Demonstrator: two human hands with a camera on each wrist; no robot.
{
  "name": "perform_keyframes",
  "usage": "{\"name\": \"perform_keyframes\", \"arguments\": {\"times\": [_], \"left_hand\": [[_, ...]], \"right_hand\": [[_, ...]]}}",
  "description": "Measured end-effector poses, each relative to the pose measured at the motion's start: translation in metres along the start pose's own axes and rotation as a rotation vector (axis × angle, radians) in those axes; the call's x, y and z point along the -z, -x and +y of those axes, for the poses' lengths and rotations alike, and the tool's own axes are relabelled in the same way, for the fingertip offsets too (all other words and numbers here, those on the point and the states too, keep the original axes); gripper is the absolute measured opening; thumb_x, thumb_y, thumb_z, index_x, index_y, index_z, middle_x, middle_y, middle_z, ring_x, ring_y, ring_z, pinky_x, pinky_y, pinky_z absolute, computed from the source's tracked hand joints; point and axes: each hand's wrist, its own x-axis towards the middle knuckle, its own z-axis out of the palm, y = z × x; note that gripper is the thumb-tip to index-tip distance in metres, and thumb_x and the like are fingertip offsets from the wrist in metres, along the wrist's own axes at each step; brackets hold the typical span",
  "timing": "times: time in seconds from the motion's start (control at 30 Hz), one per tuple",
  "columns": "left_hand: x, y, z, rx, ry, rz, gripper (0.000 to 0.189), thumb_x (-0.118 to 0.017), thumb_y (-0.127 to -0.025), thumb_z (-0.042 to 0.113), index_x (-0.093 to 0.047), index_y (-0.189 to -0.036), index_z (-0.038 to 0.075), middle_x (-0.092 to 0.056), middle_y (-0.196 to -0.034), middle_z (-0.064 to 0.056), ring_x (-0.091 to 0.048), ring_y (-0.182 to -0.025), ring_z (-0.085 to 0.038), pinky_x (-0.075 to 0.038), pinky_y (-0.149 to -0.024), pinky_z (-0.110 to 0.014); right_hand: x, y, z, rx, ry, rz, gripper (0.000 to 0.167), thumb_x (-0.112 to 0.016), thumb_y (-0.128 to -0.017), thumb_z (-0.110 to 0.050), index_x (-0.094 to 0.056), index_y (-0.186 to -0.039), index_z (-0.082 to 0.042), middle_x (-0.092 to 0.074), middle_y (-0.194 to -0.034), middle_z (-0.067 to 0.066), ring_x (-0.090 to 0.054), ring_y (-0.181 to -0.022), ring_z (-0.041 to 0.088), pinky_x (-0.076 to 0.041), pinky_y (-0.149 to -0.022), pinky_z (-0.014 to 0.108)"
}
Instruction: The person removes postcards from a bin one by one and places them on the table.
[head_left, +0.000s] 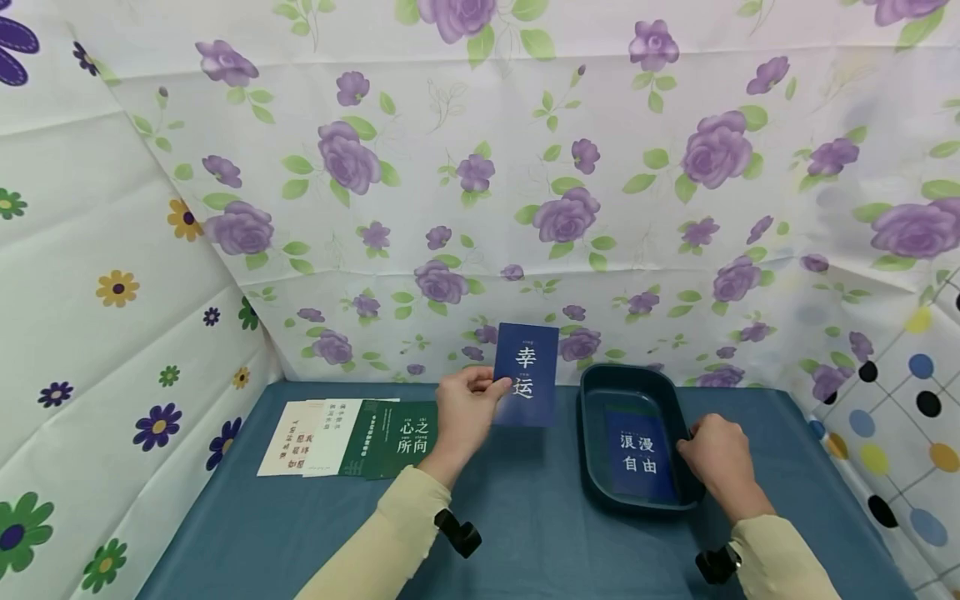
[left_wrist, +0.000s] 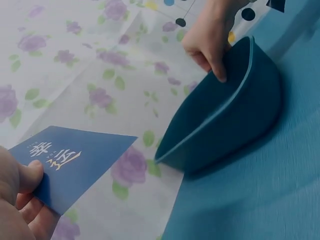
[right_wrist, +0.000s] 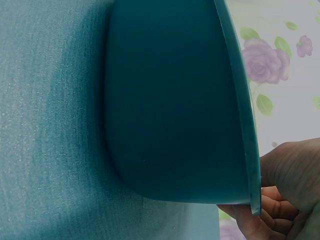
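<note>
In the head view my left hand (head_left: pixel 468 417) pinches a blue card (head_left: pixel 527 358) with white characters by its lower left side, thumb on its face. The card is raised above the table, left of a dark teal tray (head_left: pixel 592 467). My right hand (head_left: pixel 720 458) grips the tray's right rim, thumb inside; the right wrist view shows its fingers (right_wrist: pixel 272 212) curled at the rim. Lying inside the tray is another blue card (head_left: pixel 639 454) with white characters. The left wrist view shows the held card (left_wrist: pixel 75 160) apart from the tray (left_wrist: pixel 220 120).
Left on the blue-covered table (head_left: pixel 517 533) lie several overlapping cards: a dark green card (head_left: pixel 408 437) and pale cards (head_left: pixel 288 442) with writing. A flowered cloth (head_left: pixel 450 208) hangs behind the table. Patterned cloths also stand at both sides.
</note>
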Motion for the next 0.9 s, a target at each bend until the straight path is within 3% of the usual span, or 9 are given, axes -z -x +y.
{"name": "perform_keyframes", "arguments": {"times": [0.23, 0.63, 0.9], "left_hand": [[0.025, -0.006, -0.016, 0.025, -0.015, 0.047, 0.017, -0.078, -0.077, 0.025, -0.072, -0.087, 0.012, -0.071, -0.075, -0.001, -0.066, -0.068, -0.010, -0.052, -0.057, -0.026], [0.071, -0.014, -0.047, 0.145, -0.146, 0.089, 0.026, -0.074, -0.080, 0.030, -0.071, -0.098, 0.011, -0.072, -0.087, -0.004, -0.067, -0.077, -0.014, -0.054, -0.064, -0.032], [0.083, -0.012, -0.077, 0.266, -0.273, 0.089, 0.026, -0.074, -0.081, 0.028, -0.070, -0.097, 0.009, -0.072, -0.084, -0.008, -0.067, -0.067, -0.015, -0.053, -0.056, -0.029]], "right_hand": [[0.000, 0.000, 0.002, 0.020, 0.001, 0.013, 0.046, -0.063, -0.082, -0.015, -0.031, -0.050, -0.017, -0.022, -0.048, -0.005, -0.022, -0.042, 0.010, -0.021, -0.042, 0.027], [-0.001, 0.000, 0.003, 0.013, 0.002, 0.003, 0.045, -0.063, -0.082, -0.015, -0.032, -0.050, -0.018, -0.023, -0.047, -0.005, -0.023, -0.042, 0.011, -0.021, -0.042, 0.027], [0.000, -0.001, 0.001, 0.002, 0.001, -0.004, 0.045, -0.063, -0.083, -0.015, -0.034, -0.050, -0.017, -0.025, -0.047, -0.005, -0.025, -0.041, 0.011, -0.022, -0.042, 0.028]]}}
